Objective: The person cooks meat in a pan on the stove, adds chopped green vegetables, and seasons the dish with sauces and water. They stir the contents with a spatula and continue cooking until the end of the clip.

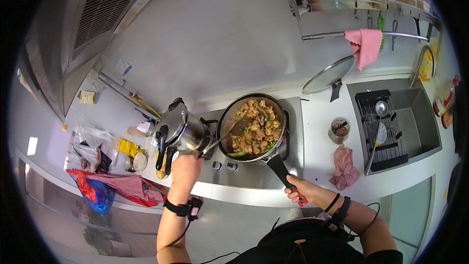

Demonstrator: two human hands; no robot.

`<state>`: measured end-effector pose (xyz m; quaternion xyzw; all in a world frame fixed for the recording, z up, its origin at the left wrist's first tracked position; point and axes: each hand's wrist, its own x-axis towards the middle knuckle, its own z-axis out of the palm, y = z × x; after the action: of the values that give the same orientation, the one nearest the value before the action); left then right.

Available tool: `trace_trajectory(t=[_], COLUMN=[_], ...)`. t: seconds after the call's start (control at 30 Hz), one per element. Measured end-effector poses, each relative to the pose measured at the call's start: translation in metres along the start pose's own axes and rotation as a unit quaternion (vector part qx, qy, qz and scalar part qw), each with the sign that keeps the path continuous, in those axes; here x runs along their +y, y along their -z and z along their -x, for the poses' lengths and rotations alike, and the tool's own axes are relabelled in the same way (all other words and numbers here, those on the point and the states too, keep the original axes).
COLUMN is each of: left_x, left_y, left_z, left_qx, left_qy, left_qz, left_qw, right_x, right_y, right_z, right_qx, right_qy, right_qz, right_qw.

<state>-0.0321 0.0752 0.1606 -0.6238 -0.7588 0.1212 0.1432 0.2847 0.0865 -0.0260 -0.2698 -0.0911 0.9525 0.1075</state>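
A deep frying pan (221,143) with browned chunks of food and green pieces (264,127) in it sits on the steel gas stove (254,178). My left hand (186,170) is closed around the end of a metal spatula (215,143), whose blade lies in the food on the pan's left side. To the lower right of the pan, my right hand (302,189) grips its black and red handle (279,168). The food partly covers the spatula's blade.
A pressure cooker (181,129) stands close left of the pan. Bags (93,146) lie farther left. On the right are a glass lid (330,76), a jar (339,130), a pink cloth (344,167) and a sink (422,124) with a rack and ladle (381,109).
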Motion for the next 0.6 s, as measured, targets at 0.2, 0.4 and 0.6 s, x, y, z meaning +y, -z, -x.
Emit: trace_trajectory(t=[0.2, 0.4, 0.6], left_x=[-0.025, -0.004, 0.023], left_y=[-0.038, -0.044, -0.01], left_z=[-0.105, -0.153, -0.087], left_qx=[0.037, 0.04, 0.064], left_qy=[-0.041, -0.219, -0.296], left_qz=[0.0, 0.069, -0.036], left_qw=[0.998, 0.972, 0.952], right_x=[0.001, 0.005, 0.004], right_y=[0.001, -0.006, -0.01], right_z=[0.0, -0.001, -0.002], right_qx=[0.004, 0.021, 0.04], right_qy=[0.004, 0.01, 0.015], right_qz=[0.004, -0.019, -0.009], right_qw=[1.0, 1.0, 0.999])
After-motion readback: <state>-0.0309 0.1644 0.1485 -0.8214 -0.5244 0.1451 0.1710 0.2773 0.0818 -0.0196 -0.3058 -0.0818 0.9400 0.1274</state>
